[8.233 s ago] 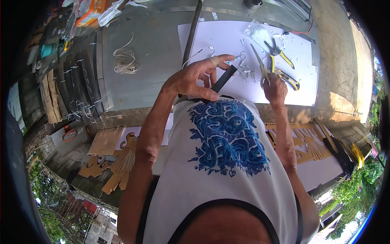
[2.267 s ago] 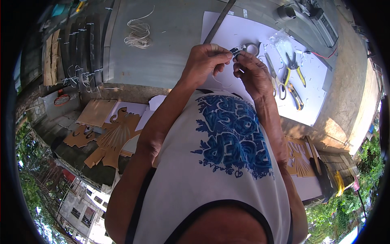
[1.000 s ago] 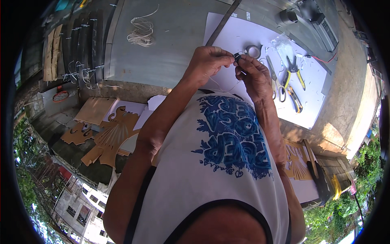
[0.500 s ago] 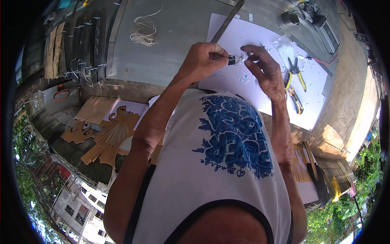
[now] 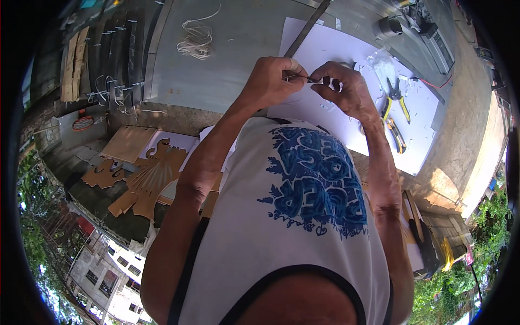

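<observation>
Over the white sheet, my left hand is closed, its fingertips pinching a thin dark piece, probably wire, though too small to tell. Thumb and forefinger of my right hand pinch together at the right end of that piece, so the two hands' fingertips nearly touch. What lies inside the right fingers is hidden. A thin wire curls below the left hand. Right of the right hand lie wire strippers with yellow-and-black handles and a yellow-and-black utility knife.
A long dark flat bar slants away behind my left hand. White cord lies coiled on the grey metal tabletop. A clear plastic bag and small scraps litter the sheet. Dark strips stand far left; brown cut-out panels lie below.
My right hand has moved left to the left fingertips, and its thumb and forefinger have closed. The small black piece seen at the left fingertips is now mostly covered. The view has shifted slightly.
</observation>
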`<state>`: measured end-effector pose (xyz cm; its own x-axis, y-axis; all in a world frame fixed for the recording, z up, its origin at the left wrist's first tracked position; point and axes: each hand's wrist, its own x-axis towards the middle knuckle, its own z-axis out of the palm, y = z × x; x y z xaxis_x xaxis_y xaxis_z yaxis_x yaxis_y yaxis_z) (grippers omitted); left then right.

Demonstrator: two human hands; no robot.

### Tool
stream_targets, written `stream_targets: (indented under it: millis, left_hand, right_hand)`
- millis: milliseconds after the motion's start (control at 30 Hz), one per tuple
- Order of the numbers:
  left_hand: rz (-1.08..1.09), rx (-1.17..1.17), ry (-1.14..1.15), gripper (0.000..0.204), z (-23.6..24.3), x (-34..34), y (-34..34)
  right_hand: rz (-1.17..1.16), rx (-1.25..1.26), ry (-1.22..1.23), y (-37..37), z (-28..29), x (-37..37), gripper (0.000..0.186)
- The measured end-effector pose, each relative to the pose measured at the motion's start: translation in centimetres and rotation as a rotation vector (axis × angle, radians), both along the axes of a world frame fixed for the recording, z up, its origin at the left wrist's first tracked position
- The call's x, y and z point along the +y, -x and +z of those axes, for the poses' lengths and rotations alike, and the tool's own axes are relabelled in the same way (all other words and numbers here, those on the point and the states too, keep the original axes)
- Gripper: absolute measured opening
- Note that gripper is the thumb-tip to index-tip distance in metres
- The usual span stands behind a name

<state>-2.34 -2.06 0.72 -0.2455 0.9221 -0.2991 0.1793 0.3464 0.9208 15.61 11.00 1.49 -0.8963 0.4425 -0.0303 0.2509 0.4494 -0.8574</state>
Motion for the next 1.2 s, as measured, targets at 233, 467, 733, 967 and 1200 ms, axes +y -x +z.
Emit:
stream_targets:
  millis: [233, 467, 733, 967, 1200]
  left_hand:
    - [-0.035, -0.046, 0.021, 0.02, 0.0, -0.1, 0.6]
    - [-0.118, 0.006, 0.016, 0.021, -0.3, -0.2, 0.8]
    - [-0.194, 0.078, 0.032, 0.019, -0.6, 0.1, 0.5]
    - [-0.221, 0.076, 0.027, 0.019, -0.7, 0.3, 0.7]
    - [-0.216, 0.029, 0.034, 0.023, 0.1, 0.6, 0.7]
  right_hand:
    - [-0.016, -0.087, 0.139, -0.4, -1.4, 0.0, 0.017]
    - [0.118, -0.061, 0.167, -0.5, -0.7, 0.2, 0.019]
    - [0.242, -0.065, 0.076, -0.6, -0.7, 1.0, 0.022]
    - [0.25, -0.036, -0.002, -0.3, -0.3, 1.1, 0.02]
    - [0.122, 0.012, -0.002, -0.6, -0.7, 0.5, 0.017]
